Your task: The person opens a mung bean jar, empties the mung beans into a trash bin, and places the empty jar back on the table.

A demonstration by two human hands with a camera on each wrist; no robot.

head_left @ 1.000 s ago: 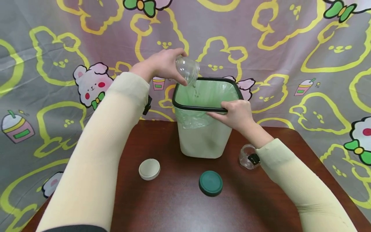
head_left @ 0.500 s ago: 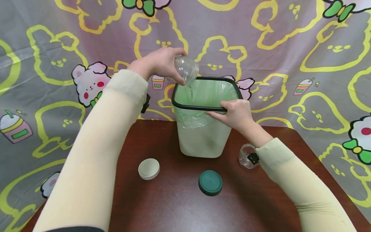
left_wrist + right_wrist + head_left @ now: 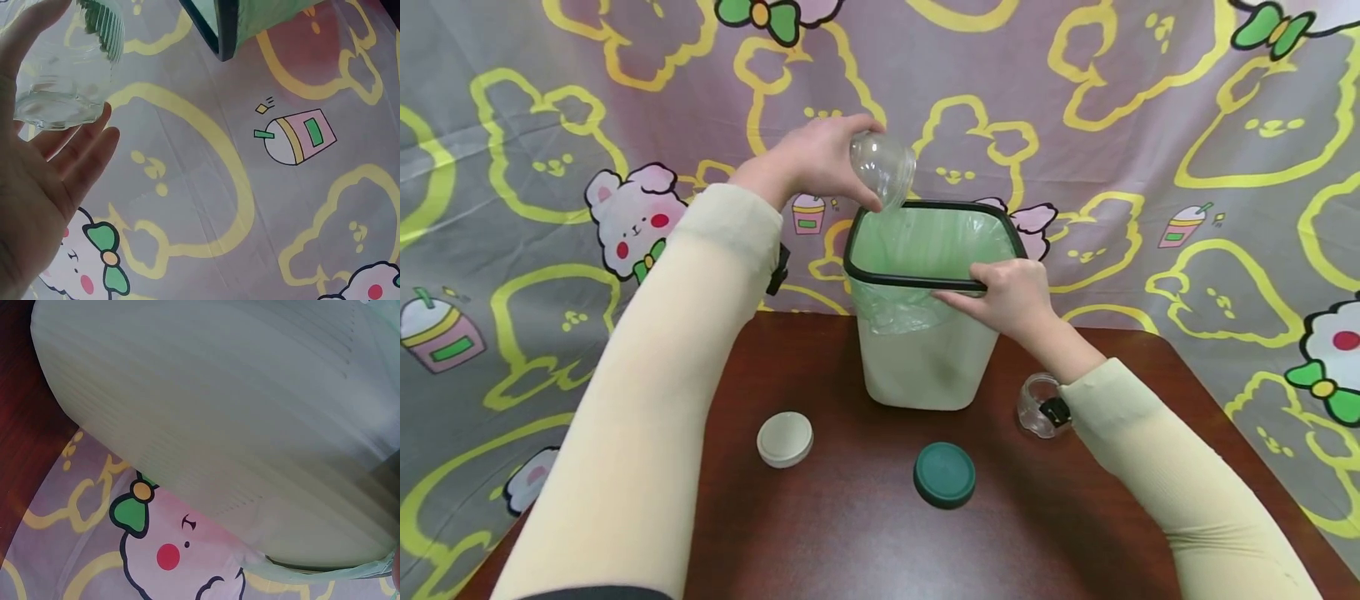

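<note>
My left hand (image 3: 827, 164) grips a clear glass jar (image 3: 882, 169), tipped sideways with its mouth over the left part of a trash bin (image 3: 928, 367). In the left wrist view, the fingers curve round the jar (image 3: 59, 81), and green shows through its ribbed neck; whether that is contents or the liner behind, I cannot tell. The cream bin has a black rim and a green plastic liner (image 3: 898, 308). My right hand (image 3: 1015, 293) pinches the front right of that rim, thumb inside. The bin's wall (image 3: 187, 412) fills most of the right wrist view.
A white lid (image 3: 786, 439) and a dark green lid (image 3: 944, 473) lie on the brown table (image 3: 842, 533) in front of the bin. To the right stands a second clear jar (image 3: 1037, 408), partly hidden by the right wrist. A patterned cloth (image 3: 1097, 167) hangs behind the table.
Small dark bits were dropping from the jar into the bin earlier; none show in the air now. The jar has risen slightly in my left hand. My right hand keeps its place.
</note>
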